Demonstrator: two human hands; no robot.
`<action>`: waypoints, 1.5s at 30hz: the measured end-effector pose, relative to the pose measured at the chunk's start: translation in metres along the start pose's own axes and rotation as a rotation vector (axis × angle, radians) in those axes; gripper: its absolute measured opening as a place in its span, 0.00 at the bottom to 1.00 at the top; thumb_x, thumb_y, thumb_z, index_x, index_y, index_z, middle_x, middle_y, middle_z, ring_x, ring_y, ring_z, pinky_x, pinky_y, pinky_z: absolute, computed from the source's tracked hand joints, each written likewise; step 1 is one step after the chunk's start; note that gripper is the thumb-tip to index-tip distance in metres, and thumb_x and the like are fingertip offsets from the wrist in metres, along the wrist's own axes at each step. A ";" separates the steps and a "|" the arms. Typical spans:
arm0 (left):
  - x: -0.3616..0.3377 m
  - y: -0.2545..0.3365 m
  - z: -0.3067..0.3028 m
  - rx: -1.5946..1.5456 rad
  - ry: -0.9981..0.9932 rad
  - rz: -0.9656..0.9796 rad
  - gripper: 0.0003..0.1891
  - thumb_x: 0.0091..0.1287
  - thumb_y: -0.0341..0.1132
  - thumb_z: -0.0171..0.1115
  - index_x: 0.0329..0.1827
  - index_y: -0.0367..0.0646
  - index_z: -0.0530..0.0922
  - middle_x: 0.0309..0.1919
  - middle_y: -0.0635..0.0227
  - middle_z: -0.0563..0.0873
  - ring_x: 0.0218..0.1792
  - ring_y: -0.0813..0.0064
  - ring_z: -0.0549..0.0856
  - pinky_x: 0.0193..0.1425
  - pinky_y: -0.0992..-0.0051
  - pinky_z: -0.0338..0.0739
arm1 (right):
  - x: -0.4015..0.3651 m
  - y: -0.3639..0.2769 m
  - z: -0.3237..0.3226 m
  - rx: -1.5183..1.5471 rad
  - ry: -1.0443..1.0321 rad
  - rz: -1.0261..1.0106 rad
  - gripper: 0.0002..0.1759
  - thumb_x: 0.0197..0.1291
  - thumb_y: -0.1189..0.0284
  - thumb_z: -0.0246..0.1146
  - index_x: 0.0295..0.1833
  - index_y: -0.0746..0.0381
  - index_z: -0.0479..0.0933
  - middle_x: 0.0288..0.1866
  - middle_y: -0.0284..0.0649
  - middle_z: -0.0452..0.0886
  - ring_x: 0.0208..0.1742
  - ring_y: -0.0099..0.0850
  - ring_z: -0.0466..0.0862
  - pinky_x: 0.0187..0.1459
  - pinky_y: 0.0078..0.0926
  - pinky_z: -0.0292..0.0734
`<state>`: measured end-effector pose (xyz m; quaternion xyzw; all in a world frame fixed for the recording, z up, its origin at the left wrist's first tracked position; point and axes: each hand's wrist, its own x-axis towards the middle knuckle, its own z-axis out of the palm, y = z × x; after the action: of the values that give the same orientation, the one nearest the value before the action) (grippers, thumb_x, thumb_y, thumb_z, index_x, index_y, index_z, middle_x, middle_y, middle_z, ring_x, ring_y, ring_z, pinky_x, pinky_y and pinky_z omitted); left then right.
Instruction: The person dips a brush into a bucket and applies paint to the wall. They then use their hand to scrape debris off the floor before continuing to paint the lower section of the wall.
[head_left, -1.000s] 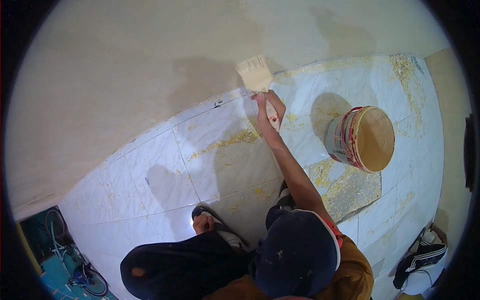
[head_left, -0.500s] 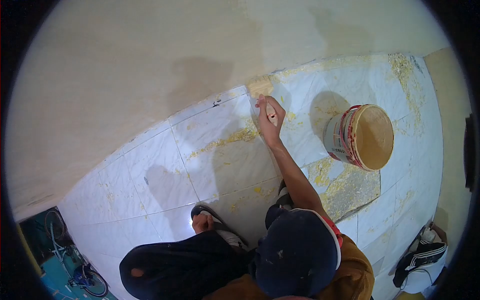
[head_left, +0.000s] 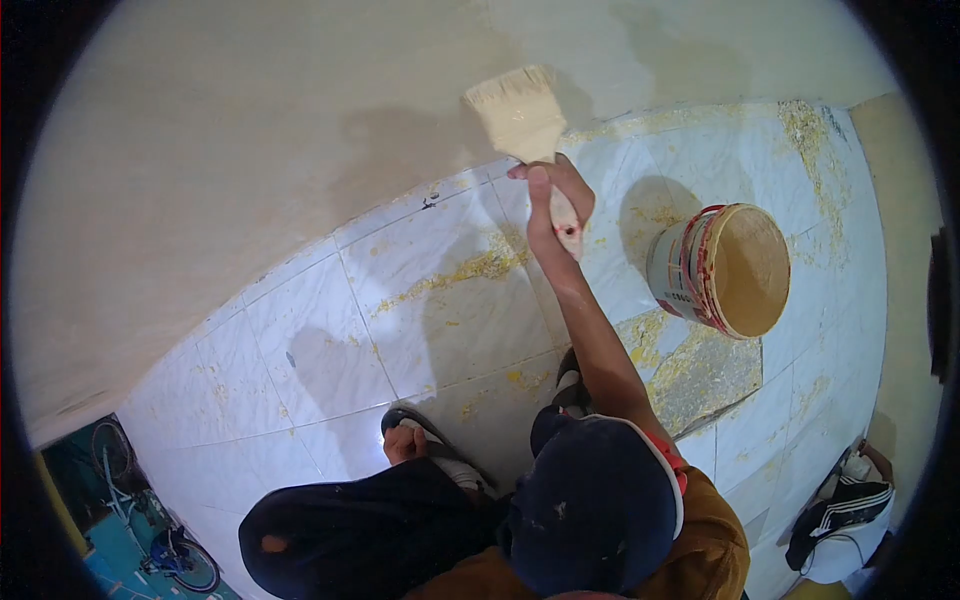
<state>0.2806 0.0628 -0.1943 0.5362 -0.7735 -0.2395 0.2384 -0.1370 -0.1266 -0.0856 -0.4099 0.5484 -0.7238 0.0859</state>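
We're clamping our right hand (head_left: 562, 200) around the handle of the paintbrush (head_left: 518, 118), which is pointing bristles-first at the wall (head_left: 300, 120); can't tell if it's touching. We're holding the brush left of the bucket (head_left: 668, 268), nearer the wall. The bucket is resting on the floor tiles (head_left: 310, 300). Yellow residue (head_left: 480, 268) is streaking tiles left of the bucket. Left hand: we can't tell its state.
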 end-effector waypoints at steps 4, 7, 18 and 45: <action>-0.003 -0.002 0.000 -0.016 -0.007 -0.022 0.19 0.66 0.32 0.64 0.18 0.41 0.66 0.16 0.61 0.66 0.20 0.54 0.70 0.33 0.59 0.67 | -0.015 0.043 0.007 -0.001 -0.019 -0.073 0.06 0.67 0.77 0.64 0.37 0.68 0.81 0.30 0.41 0.80 0.31 0.29 0.79 0.35 0.25 0.72; 0.002 0.008 -0.002 -0.038 0.005 -0.043 0.20 0.67 0.33 0.64 0.18 0.42 0.65 0.16 0.61 0.66 0.20 0.54 0.71 0.32 0.59 0.67 | -0.041 0.060 0.002 -0.061 -0.012 0.091 0.08 0.71 0.75 0.61 0.37 0.68 0.80 0.30 0.39 0.80 0.33 0.27 0.79 0.38 0.23 0.72; -0.004 -0.008 0.002 0.004 0.008 0.041 0.18 0.56 0.26 0.69 0.16 0.42 0.66 0.15 0.64 0.69 0.19 0.59 0.71 0.30 0.63 0.61 | -0.067 0.072 -0.014 -0.125 0.046 0.323 0.15 0.75 0.69 0.60 0.36 0.68 0.80 0.25 0.32 0.77 0.28 0.18 0.72 0.32 0.19 0.67; 0.000 0.001 0.000 -0.032 0.013 -0.007 0.20 0.58 0.26 0.69 0.16 0.43 0.65 0.15 0.64 0.67 0.19 0.58 0.68 0.30 0.62 0.59 | -0.041 0.043 0.023 0.006 -0.056 0.119 0.09 0.73 0.74 0.60 0.42 0.67 0.82 0.35 0.40 0.86 0.36 0.25 0.83 0.40 0.23 0.76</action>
<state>0.2798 0.0635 -0.1940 0.5366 -0.7661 -0.2490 0.2512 -0.1081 -0.1362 -0.1418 -0.3962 0.5671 -0.7073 0.1453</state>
